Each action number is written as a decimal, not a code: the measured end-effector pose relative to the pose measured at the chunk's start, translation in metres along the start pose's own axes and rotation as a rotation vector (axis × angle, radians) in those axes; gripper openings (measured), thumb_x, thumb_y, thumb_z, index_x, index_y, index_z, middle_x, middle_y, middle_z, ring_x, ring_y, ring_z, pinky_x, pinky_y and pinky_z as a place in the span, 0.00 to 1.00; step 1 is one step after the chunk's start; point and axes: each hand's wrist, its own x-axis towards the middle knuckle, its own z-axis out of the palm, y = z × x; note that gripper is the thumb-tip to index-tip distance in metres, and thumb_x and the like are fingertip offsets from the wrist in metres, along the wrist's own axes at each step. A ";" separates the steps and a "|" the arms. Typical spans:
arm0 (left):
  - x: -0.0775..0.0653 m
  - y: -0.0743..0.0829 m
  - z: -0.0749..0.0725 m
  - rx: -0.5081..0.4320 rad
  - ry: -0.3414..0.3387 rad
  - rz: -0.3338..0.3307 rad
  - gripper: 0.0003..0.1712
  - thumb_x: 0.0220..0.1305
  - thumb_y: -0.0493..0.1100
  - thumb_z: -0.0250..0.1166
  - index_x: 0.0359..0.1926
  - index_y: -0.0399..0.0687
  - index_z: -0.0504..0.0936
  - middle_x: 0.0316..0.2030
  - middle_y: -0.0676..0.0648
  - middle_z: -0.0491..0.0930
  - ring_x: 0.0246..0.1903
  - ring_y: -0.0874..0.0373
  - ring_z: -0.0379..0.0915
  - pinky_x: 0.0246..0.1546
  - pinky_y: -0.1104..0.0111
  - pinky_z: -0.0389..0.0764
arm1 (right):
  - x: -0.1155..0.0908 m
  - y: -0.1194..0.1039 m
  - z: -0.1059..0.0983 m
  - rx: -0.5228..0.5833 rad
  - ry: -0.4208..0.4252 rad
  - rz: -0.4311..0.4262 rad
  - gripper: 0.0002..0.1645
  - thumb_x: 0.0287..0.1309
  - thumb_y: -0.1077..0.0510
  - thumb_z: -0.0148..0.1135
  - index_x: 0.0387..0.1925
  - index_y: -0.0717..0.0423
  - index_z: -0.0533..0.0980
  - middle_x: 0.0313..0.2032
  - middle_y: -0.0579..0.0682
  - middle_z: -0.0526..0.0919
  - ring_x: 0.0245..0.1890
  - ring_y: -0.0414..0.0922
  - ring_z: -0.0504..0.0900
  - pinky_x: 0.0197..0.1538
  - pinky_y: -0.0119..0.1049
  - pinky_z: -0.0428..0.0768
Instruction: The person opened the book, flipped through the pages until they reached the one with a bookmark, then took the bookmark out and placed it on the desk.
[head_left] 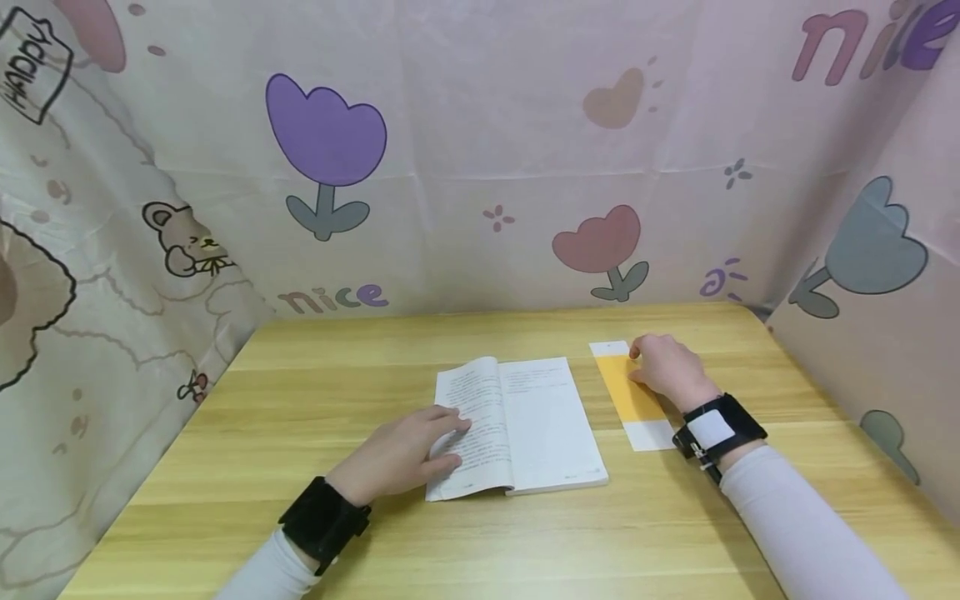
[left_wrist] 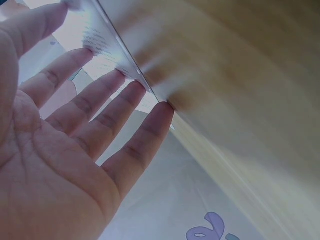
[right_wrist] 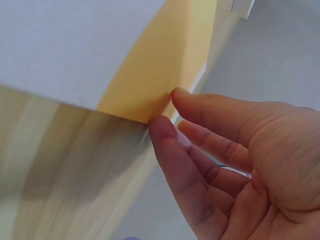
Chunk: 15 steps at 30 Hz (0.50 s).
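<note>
An open book (head_left: pixel 551 425) lies in the middle of the wooden table, printed text on its left page and a mostly blank right page. My left hand (head_left: pixel 401 454) rests on the left page near its outer edge, fingers spread and nearly straight; in the left wrist view its fingertips (left_wrist: pixel 162 107) meet the page edge. To the right of the book a yellow bookmark-like card strip (head_left: pixel 626 387) with white ends lies flat. Over the strip's right edge is my right hand (head_left: pixel 671 367). Its thumb and index fingertips (right_wrist: pixel 162 125) touch the strip with a gap between them; the other fingers curl loosely.
The light wooden table (head_left: pixel 337 375) reaches back to a patterned cloth (head_left: pixel 450 167), which also hangs along both sides. Black bands (head_left: pixel 324 521) wrap both wrists.
</note>
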 end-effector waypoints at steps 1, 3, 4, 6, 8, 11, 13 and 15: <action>0.000 0.000 0.000 -0.003 0.000 -0.002 0.29 0.64 0.57 0.62 0.63 0.52 0.76 0.61 0.46 0.72 0.60 0.51 0.66 0.57 0.57 0.70 | 0.000 0.000 0.001 -0.008 0.005 -0.005 0.19 0.51 0.58 0.71 0.43 0.65 0.79 0.41 0.64 0.80 0.29 0.51 0.74 0.32 0.42 0.73; -0.001 -0.001 0.001 -0.008 0.003 -0.003 0.28 0.64 0.57 0.62 0.62 0.52 0.76 0.61 0.46 0.72 0.60 0.51 0.66 0.57 0.57 0.70 | 0.000 0.000 0.001 -0.006 0.011 -0.009 0.16 0.51 0.57 0.71 0.39 0.63 0.80 0.36 0.61 0.81 0.28 0.50 0.74 0.31 0.40 0.73; 0.000 -0.001 0.001 -0.011 0.005 -0.003 0.28 0.64 0.56 0.62 0.62 0.52 0.76 0.61 0.46 0.72 0.60 0.51 0.66 0.57 0.57 0.70 | -0.001 0.000 0.001 -0.002 0.010 -0.012 0.15 0.51 0.57 0.72 0.37 0.63 0.81 0.34 0.59 0.81 0.27 0.50 0.74 0.30 0.40 0.72; 0.000 -0.001 0.001 -0.015 0.009 -0.002 0.28 0.64 0.56 0.62 0.62 0.52 0.76 0.61 0.46 0.72 0.60 0.52 0.66 0.57 0.57 0.70 | -0.002 0.001 0.001 0.014 -0.005 -0.013 0.13 0.50 0.55 0.72 0.33 0.61 0.80 0.30 0.55 0.80 0.26 0.49 0.74 0.29 0.39 0.71; 0.000 -0.002 0.001 -0.020 0.009 -0.003 0.28 0.64 0.56 0.62 0.62 0.52 0.77 0.61 0.46 0.72 0.60 0.52 0.66 0.57 0.57 0.70 | -0.004 -0.001 0.000 0.035 -0.030 -0.007 0.13 0.50 0.54 0.72 0.31 0.60 0.80 0.28 0.53 0.78 0.26 0.48 0.74 0.29 0.38 0.71; 0.000 -0.003 0.001 -0.024 0.007 -0.005 0.28 0.64 0.56 0.62 0.62 0.53 0.77 0.61 0.47 0.72 0.60 0.53 0.66 0.56 0.58 0.70 | -0.006 -0.003 -0.001 0.054 -0.063 0.002 0.15 0.50 0.53 0.72 0.32 0.61 0.80 0.28 0.53 0.78 0.26 0.47 0.73 0.29 0.37 0.70; 0.001 -0.004 0.002 -0.028 0.009 -0.006 0.28 0.64 0.56 0.62 0.62 0.53 0.77 0.61 0.47 0.72 0.60 0.53 0.66 0.56 0.57 0.71 | -0.007 -0.005 -0.001 0.057 -0.069 0.006 0.16 0.50 0.53 0.72 0.33 0.62 0.80 0.28 0.53 0.77 0.26 0.47 0.73 0.29 0.37 0.69; 0.001 -0.004 0.002 -0.031 0.011 -0.004 0.28 0.64 0.56 0.63 0.62 0.53 0.77 0.61 0.47 0.72 0.60 0.53 0.66 0.56 0.58 0.70 | -0.008 -0.006 0.000 0.061 -0.077 0.013 0.17 0.50 0.53 0.72 0.34 0.62 0.80 0.28 0.53 0.76 0.26 0.47 0.73 0.28 0.37 0.69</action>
